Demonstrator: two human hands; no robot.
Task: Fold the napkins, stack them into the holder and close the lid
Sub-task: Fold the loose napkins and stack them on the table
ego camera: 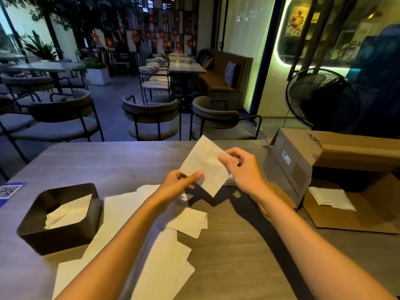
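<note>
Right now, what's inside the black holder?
The black holder has one pale napkin lying crumpled and slanted inside. Whether more napkins lie beneath it is hidden. No lid shows on it.

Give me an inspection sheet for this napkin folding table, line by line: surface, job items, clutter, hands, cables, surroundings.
Surface: grey wood-grain table, dimly lit, with hard shadows.
Job's things: black napkin holder at left, open, with a napkin inside; held napkin raised above the table; loose napkins spread flat near the holder. No lid seen.
Clutter: cardboard box at right with its flap down and more napkins on it; QR code sticker at the left edge.
Grippers: left hand pinches the napkin's lower edge; right hand pinches its right side.
Cables: nothing seen.
Surroundings: cafe chairs, standing fan.
</note>
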